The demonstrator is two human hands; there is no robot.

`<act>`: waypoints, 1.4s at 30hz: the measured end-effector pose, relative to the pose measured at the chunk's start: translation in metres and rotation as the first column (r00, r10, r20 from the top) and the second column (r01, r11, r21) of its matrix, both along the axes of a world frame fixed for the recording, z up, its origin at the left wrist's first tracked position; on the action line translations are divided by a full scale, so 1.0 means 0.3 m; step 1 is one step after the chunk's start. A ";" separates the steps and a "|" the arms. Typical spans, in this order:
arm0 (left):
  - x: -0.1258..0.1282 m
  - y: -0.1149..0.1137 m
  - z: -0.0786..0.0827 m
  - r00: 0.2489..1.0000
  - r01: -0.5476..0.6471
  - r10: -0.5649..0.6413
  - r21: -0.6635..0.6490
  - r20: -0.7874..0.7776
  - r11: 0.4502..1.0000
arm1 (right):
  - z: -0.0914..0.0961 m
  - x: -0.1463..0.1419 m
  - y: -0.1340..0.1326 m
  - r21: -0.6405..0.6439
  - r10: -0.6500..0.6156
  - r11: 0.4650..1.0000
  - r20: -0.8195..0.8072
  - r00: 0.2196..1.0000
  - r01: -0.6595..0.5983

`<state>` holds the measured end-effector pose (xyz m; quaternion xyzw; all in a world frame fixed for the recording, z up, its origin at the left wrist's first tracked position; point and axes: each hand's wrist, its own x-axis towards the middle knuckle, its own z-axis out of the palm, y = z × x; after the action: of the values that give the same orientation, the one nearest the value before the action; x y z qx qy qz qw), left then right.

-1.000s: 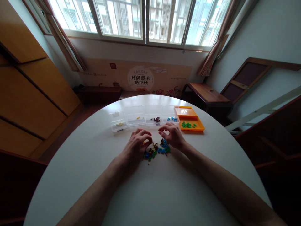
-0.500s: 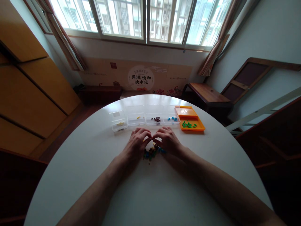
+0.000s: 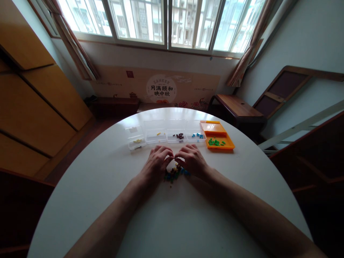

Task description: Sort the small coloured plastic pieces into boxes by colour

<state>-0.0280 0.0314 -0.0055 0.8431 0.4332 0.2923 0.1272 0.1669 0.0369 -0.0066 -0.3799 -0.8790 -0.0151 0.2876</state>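
My left hand (image 3: 159, 157) and my right hand (image 3: 191, 157) meet fingertip to fingertip over the table, both closed in a pinch. Between the fingertips is a tiny dark piece (image 3: 174, 158), perhaps a brown toy brick, too small to make out surely. Just below the hands lies a loose pile of small mixed bricks (image 3: 174, 174) in blue, green, brown and yellow, partly hidden by the fingers. Beyond them, clear boxes hold sorted pieces: yellow bits (image 3: 158, 134), dark brown bricks (image 3: 179, 136) and blue bricks (image 3: 197, 135). Green bricks (image 3: 216, 142) lie in an open orange case (image 3: 228, 144).
The round white table (image 3: 88, 193) carries everything. A small clear box (image 3: 135, 133) with pale pieces stands at the row's left end. Behind the table are a wooden stool or chair (image 3: 238, 105) at right and windows; a wooden cabinet (image 3: 40, 107) stands at left.
Almost nothing differs. Both hands keep their pinch at the same spot, and the pile and boxes have not moved.
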 end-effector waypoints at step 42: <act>-0.041 0.004 0.054 0.901 -0.416 0.418 -0.036 0.117 0.908 | -0.005 -0.009 0.077 -0.197 -0.204 0.968 -0.251 0.946 0.156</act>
<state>-0.0404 0.0325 0.0107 0.7109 0.5963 0.3613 0.0920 0.1641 0.0601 -0.0080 -0.4810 -0.7911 0.0873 0.3676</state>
